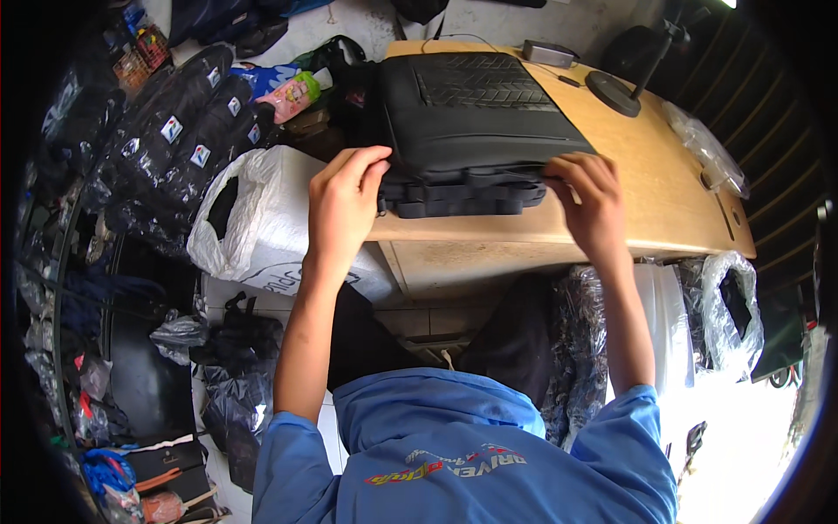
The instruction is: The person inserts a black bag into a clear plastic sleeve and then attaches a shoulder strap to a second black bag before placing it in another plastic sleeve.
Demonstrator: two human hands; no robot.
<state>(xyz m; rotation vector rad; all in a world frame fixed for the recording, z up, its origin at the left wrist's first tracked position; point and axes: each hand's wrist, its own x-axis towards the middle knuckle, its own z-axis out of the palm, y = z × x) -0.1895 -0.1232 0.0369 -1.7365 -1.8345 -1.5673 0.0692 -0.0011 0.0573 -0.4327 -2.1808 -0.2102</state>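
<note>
While the black bag [476, 127] lies just inside the near edge of the wooden table [650, 179], the left hand [343, 201] pinches its near left corner between thumb and fingertips, the right hand [594, 199] its near right; open tabletop stretches right toward a plastic packet [705, 147].

Seemingly a bag workshop or stockroom: plastic-wrapped black bundles [144, 170] heap at left, and a black backpack [471, 122] lies on the wooden tabletop [650, 166].
</note>
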